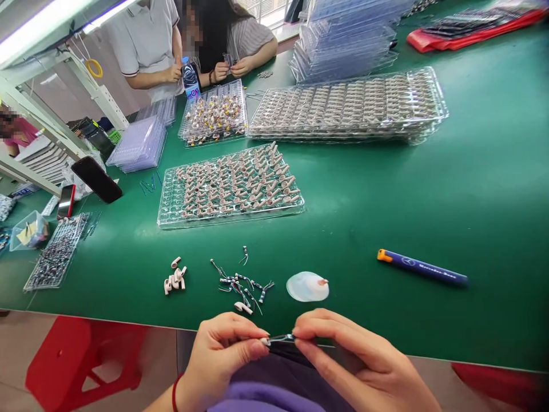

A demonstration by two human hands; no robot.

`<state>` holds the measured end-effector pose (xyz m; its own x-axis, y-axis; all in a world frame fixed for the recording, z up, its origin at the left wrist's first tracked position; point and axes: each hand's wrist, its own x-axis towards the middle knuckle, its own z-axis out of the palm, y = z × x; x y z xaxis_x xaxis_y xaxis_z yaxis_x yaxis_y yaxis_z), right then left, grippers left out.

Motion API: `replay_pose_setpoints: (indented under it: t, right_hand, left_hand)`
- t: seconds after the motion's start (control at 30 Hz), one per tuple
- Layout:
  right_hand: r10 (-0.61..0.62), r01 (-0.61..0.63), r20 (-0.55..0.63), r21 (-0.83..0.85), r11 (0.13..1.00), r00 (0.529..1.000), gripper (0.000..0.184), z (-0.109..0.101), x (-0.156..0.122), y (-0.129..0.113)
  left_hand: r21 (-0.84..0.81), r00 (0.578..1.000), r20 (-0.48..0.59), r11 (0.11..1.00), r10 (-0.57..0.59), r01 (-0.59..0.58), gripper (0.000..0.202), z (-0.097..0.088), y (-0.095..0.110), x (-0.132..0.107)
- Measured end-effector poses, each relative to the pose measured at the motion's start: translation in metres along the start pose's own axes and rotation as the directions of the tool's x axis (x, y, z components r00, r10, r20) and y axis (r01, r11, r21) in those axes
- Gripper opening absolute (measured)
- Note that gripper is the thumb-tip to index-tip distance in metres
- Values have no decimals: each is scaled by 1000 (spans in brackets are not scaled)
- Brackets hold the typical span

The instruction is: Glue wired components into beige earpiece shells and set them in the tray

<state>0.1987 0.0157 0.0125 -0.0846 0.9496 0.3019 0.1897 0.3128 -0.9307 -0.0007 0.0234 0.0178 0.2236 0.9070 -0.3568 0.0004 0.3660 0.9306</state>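
My left hand (225, 352) pinches a small white earbud shell (265, 341) between thumb and forefinger, mostly hidden by the fingertips. Opposite it, my right hand (343, 352) grips a small wired circuit board (290, 337) in a fingertip pinch. Thin wires (278, 338) stretch between the two pieces; how they meet the shell is too small to tell. Just beyond the hands lie several loose wired circuit boards (240, 286) and one white earbud shell (243, 308). A little heap of earbud shells (175, 278) is to the left.
A whitish disc (305, 287) and a blue pen-like tool with an orange end (422, 268) lie on the green table (364, 212). Beyond stand clear trays of earbud parts (165, 220), a water bottle (190, 80) and stacked plastic trays (343, 40). Two people sit across the table.
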Motion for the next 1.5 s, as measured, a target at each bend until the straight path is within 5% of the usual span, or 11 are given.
replay_pose_setpoints:
  t: [0.67,1.27,1.5]
  right_hand:
    - [-221,227,84,-68,972,972,23,-2,1,-6]
    - [-218,234,192,-61,970,957,27,-3,0,1]
    - [-192,208,212,-53,977,958,23,0,0,-4]
  left_hand:
    - [-71,998,25,996,-58,60,13,4,2,-2]
    - [-282,928,134,884,-348,372,29,6,3,4]
    - [-288,926,141,881,-349,376,29,9,5,4]
